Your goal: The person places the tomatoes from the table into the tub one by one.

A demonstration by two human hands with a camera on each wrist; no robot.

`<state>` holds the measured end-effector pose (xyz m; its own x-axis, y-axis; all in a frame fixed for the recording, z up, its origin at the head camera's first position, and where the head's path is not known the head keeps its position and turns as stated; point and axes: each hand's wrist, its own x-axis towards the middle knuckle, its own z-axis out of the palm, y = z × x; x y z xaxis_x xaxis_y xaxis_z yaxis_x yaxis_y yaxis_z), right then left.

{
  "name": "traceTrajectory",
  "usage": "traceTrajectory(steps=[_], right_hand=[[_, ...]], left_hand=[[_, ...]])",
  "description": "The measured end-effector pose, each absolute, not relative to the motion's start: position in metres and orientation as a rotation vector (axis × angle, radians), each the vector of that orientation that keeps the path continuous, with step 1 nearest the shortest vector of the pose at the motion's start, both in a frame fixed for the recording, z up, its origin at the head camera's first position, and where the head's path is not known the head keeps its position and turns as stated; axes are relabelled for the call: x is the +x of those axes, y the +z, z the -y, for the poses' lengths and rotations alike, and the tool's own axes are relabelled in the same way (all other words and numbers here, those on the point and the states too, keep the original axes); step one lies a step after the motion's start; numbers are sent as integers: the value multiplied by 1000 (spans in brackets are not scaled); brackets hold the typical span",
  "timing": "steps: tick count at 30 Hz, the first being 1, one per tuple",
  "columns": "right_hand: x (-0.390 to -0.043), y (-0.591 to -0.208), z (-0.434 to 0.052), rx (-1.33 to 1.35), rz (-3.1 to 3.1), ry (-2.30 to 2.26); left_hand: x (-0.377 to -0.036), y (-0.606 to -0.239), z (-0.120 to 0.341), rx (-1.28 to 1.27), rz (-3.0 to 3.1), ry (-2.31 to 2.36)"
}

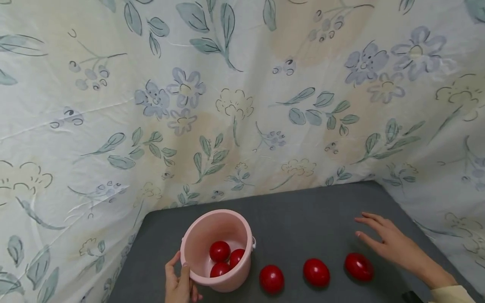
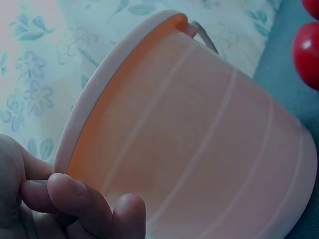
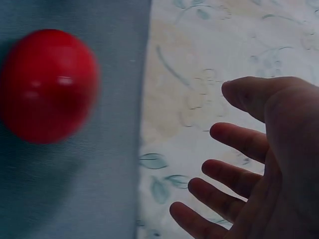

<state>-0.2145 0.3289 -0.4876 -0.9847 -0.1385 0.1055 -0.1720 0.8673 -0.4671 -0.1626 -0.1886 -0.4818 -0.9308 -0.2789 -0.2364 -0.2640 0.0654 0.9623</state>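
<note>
My head view looks forward and down over the pink bucket, my left wrist view sits close against its wall, my right wrist view shares the egg farthest right of it.

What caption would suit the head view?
Left hand holds a pink bucket of three red eggs; right hand hovers open.
</note>
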Motion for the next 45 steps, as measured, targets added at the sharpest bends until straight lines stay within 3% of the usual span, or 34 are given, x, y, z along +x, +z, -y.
traceTrajectory(steps=[15, 33, 45], right_hand=[[-213, -543, -335, 227, 3129, 936], [-204, -555, -319, 238, 3178, 1216], [-200, -559, -324, 467, 3144, 1267]], left_hand=[[-166, -483, 183, 592, 2272, -2048], [-174, -480, 187, 561, 2311, -2021], [-171, -483, 188, 579, 2311, -2040]])
